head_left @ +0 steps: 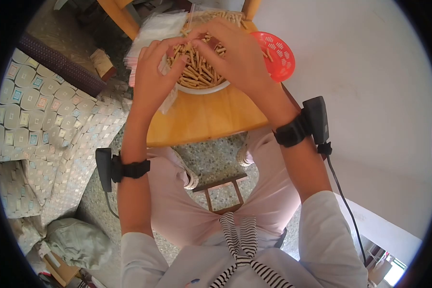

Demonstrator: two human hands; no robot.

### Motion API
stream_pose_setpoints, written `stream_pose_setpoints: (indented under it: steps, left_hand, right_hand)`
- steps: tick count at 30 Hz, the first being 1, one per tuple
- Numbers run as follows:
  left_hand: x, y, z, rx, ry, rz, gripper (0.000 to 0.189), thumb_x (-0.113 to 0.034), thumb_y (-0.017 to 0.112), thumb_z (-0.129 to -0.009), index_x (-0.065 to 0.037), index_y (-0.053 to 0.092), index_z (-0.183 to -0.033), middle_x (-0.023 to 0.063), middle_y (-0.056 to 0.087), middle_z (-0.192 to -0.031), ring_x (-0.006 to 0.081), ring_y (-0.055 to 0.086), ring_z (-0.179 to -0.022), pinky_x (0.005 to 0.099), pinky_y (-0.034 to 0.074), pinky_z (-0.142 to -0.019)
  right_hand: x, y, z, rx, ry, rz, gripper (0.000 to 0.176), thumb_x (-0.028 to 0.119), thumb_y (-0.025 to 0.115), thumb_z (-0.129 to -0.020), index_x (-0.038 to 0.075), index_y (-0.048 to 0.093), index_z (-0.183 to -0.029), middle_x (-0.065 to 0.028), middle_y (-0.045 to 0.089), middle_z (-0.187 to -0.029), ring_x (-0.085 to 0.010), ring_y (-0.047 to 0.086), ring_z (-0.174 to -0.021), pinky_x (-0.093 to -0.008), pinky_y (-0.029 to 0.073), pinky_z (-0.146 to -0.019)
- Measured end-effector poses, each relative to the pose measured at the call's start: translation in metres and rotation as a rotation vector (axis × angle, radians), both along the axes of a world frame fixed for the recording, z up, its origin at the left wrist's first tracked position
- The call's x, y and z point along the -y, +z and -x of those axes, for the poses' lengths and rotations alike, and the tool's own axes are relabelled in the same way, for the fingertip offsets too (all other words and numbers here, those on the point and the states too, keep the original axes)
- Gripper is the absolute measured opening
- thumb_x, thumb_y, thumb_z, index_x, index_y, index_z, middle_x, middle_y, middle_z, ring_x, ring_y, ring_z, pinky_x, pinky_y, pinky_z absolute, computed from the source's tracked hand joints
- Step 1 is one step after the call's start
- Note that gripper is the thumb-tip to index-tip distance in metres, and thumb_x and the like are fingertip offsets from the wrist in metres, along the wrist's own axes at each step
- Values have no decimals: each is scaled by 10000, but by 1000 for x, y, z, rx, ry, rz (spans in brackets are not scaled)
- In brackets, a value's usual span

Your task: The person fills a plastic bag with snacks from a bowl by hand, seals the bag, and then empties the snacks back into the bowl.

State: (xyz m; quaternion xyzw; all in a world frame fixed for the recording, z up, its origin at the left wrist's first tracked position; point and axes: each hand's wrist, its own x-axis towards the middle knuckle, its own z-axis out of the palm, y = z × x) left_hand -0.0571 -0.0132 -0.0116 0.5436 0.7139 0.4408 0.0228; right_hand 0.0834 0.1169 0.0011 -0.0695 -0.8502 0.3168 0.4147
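Above a white bowl [206,90] heaped with short tan stick-like pieces [197,69], my two hands come together at the fingertips. My left hand [156,72] has its fingers bent toward the right one, its thumb lower over the pieces. On the other side, my right hand [237,55] is bent with thumb and forefinger close together in a pinch. Whatever lies between the fingertips is too small or too clear to make out. Clear plastic bags [163,29] lie stacked left of and behind the bowl, partly covered by my left hand.
The bowl stands on a wooden chair seat [201,122]. A red perforated basket [284,60] with a few pieces sits at the right, near the white wall [360,72]. More pieces [230,18] lie behind the bowl. Patterned fabric [43,115] covers furniture at the left.
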Motion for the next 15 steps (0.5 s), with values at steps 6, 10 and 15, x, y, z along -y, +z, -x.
stream_pose_setpoints:
  steps: [6, 10, 15]
  left_hand:
    - [9, -12, 7, 203, -82, 118, 575, -22, 589, -822, -153, 531, -1379, 15, 480, -898, 131, 485, -805, 265, 429, -745]
    - [9, -11, 8, 486, -69, 115, 602, 13, 551, -866, -150, 483, -1441, -26, 464, -935, 44, 461, -758, 195, 409, -696]
    - [5, -8, 5, 646, -94, 49, 554, -36, 566, -922, -145, 464, -1455, -29, 515, -999, 41, 503, -783, 205, 436, -692]
  right_hand:
    - [-3, -3, -4, 201, 20, -12, 125, 222, 684, -874, 123, 674, -948, -53, 670, -829, -233, 667, -740, -332, 518, -656]
    - [-2, -9, -1, 309, 206, 126, 137, 240, 681, -863, 117, 692, -923, -67, 696, -824, -248, 676, -767, -358, 522, -677]
    - [8, -8, -1, 400, 253, 145, 163, 269, 686, -850, 127, 706, -929, -65, 705, -831, -255, 679, -769, -372, 524, -679]
